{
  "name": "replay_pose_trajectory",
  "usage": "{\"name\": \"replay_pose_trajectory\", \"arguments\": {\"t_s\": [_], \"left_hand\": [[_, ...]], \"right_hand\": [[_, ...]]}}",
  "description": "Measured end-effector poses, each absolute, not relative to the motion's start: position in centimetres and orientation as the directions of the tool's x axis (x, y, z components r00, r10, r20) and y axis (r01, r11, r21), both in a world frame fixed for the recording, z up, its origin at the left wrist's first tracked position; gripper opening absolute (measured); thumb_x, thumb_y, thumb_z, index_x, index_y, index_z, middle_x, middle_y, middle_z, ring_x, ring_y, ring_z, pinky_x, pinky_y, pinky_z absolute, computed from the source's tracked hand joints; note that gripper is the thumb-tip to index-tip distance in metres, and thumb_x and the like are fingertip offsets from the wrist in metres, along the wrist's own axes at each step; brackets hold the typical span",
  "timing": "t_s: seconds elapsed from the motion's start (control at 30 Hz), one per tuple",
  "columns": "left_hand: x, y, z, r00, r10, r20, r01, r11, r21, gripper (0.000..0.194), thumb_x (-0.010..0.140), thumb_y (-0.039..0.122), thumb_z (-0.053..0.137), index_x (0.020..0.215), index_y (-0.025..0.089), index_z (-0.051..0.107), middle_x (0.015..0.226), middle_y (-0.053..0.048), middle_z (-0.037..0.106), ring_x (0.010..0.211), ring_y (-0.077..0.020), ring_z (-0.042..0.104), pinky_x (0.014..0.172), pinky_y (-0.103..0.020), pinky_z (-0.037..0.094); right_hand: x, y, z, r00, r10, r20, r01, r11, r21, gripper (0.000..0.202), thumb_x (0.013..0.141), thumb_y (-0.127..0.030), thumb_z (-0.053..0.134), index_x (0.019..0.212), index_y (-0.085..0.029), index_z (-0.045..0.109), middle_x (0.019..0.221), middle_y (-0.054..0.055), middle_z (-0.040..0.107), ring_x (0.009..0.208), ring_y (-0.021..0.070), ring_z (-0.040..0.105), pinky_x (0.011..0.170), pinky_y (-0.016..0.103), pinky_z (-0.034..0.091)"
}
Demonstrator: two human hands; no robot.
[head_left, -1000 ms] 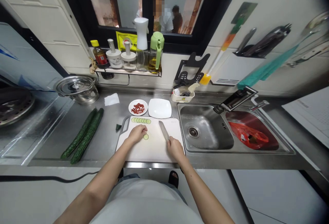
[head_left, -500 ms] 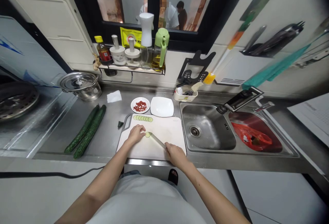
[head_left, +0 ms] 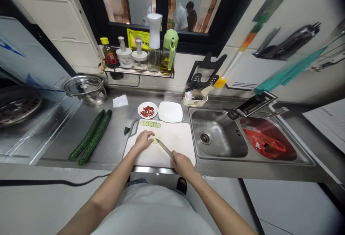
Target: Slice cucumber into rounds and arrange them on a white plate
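My left hand (head_left: 143, 140) is over the left half of the white cutting board (head_left: 175, 134), fingers curled and their tips at a pale green cucumber slice (head_left: 155, 141). In my right hand (head_left: 183, 162) is the handle of a kitchen knife (head_left: 165, 149), wrapped by the fingers. The blade slants up and left, its tip at that same slice. Along the board's far edge lies an overlapping row of cucumber slices (head_left: 150, 123). A small dark green cucumber end (head_left: 126, 130) rests beside the board's handle.
Two whole cucumbers (head_left: 93, 139) lie on the steel counter at left, near a lidded pot (head_left: 90, 93) and a white tissue (head_left: 120, 101). Behind the board are a plate with red bits (head_left: 147, 116) and a white square plate (head_left: 170, 112). A sink (head_left: 221, 145) is at right.
My left fingertips have parted a little beside the slice, and the knife has shifted slightly with my right hand. The view has drifted a touch; the board and cucumbers stay put.
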State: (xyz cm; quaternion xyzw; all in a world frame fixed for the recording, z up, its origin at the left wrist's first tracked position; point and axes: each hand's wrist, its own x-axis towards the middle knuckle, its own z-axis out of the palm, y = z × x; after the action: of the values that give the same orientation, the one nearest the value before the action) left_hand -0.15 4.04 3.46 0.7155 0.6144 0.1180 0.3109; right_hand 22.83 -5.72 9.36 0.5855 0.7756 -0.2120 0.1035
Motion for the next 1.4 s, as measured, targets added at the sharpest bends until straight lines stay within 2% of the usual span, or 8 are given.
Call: {"name": "replay_pose_trajectory", "arguments": {"t_s": [0.13,0.33,0.5,0.7,0.9,1.0,1.2,1.4], "left_hand": [[0.1,3.5,4.2,0.341,0.923,-0.177,0.806,-0.190,0.561,0.033,0.079,0.021,0.054,0.109,0.031,0.064,0.097,-0.004,0.056,0.098,-0.0202,0.052,0.086,-0.029,0.038],[0.5,3.7,5.1,0.355,0.910,-0.213,0.815,-0.190,0.547,0.023,0.078,0.021,0.054,0.098,0.024,0.065,0.096,-0.004,0.057,0.094,-0.0191,0.053,0.080,-0.027,0.039],[0.8,4.1,4.8,0.273,0.932,-0.240,0.819,-0.094,0.566,0.012,0.073,0.024,0.059,0.084,0.020,0.064,0.084,-0.002,0.062,0.079,-0.0156,0.056,0.068,-0.024,0.038],[0.5,4.5,3.7,0.010,0.925,-0.380,0.750,0.245,0.615,0.015,0.068,0.032,0.066,0.072,0.018,0.065,0.075,-0.002,0.068,0.067,-0.0133,0.059,0.057,-0.022,0.037],[0.5,3.9,3.7,-0.023,0.898,-0.440,0.629,0.355,0.692,0.021,0.076,0.031,0.054,0.071,0.015,0.067,0.063,-0.002,0.068,0.059,-0.0117,0.059,0.054,-0.021,0.039],[0.8,2.9,3.7,-0.052,0.895,-0.443,0.610,0.380,0.695,0.023,0.079,0.029,0.049,0.073,0.015,0.066,0.064,-0.003,0.068,0.059,-0.0118,0.059,0.055,-0.021,0.039],[0.5,2.0,3.5,-0.115,0.928,-0.353,0.756,0.313,0.575,0.023,0.080,0.035,0.051,0.070,0.018,0.064,0.072,-0.004,0.070,0.067,-0.0151,0.061,0.058,-0.023,0.037],[0.0,2.9,3.0,-0.140,0.946,-0.293,0.803,0.281,0.526,0.020,0.075,0.041,0.061,0.084,0.022,0.062,0.081,-0.002,0.067,0.074,-0.0164,0.059,0.061,-0.023,0.036]], "right_hand": [[23.3,-5.8,9.4,-0.282,0.863,-0.419,0.954,0.205,-0.219,0.025,0.089,-0.014,0.035,0.109,-0.018,0.049,0.093,0.008,0.065,0.084,0.0171,0.059,0.067,0.025,0.033],[23.7,-5.9,9.7,-0.245,0.875,-0.417,0.963,0.170,-0.210,0.026,0.089,-0.016,0.033,0.109,-0.018,0.050,0.094,0.009,0.065,0.086,0.0182,0.060,0.066,0.025,0.033],[23.6,-5.9,9.7,-0.233,0.872,-0.430,0.966,0.156,-0.207,0.025,0.090,-0.017,0.034,0.110,-0.018,0.049,0.095,0.009,0.065,0.088,0.0180,0.060,0.067,0.025,0.034],[23.4,-5.8,9.3,-0.251,0.877,-0.410,0.962,0.178,-0.209,0.022,0.091,-0.018,0.034,0.107,-0.019,0.049,0.092,0.008,0.065,0.083,0.0175,0.060,0.065,0.024,0.033],[23.1,-5.7,8.8,-0.274,0.883,-0.381,0.956,0.209,-0.204,0.024,0.091,-0.017,0.034,0.110,-0.018,0.048,0.091,0.009,0.065,0.084,0.0185,0.060,0.065,0.025,0.033],[22.8,-5.6,9.0,-0.280,0.875,-0.395,0.954,0.207,-0.218,0.025,0.090,-0.016,0.034,0.111,-0.018,0.048,0.092,0.009,0.065,0.086,0.0189,0.060,0.066,0.025,0.034],[22.4,-5.4,9.8,-0.298,0.865,-0.404,0.948,0.220,-0.229,0.026,0.089,-0.014,0.034,0.109,-0.017,0.049,0.092,0.009,0.065,0.086,0.0187,0.060,0.067,0.025,0.034],[21.8,-5.5,10.3,-0.303,0.853,-0.425,0.948,0.222,-0.230,0.026,0.087,-0.012,0.035,0.108,-0.017,0.050,0.092,0.009,0.065,0.085,0.0183,0.060,0.066,0.025,0.034]]}}
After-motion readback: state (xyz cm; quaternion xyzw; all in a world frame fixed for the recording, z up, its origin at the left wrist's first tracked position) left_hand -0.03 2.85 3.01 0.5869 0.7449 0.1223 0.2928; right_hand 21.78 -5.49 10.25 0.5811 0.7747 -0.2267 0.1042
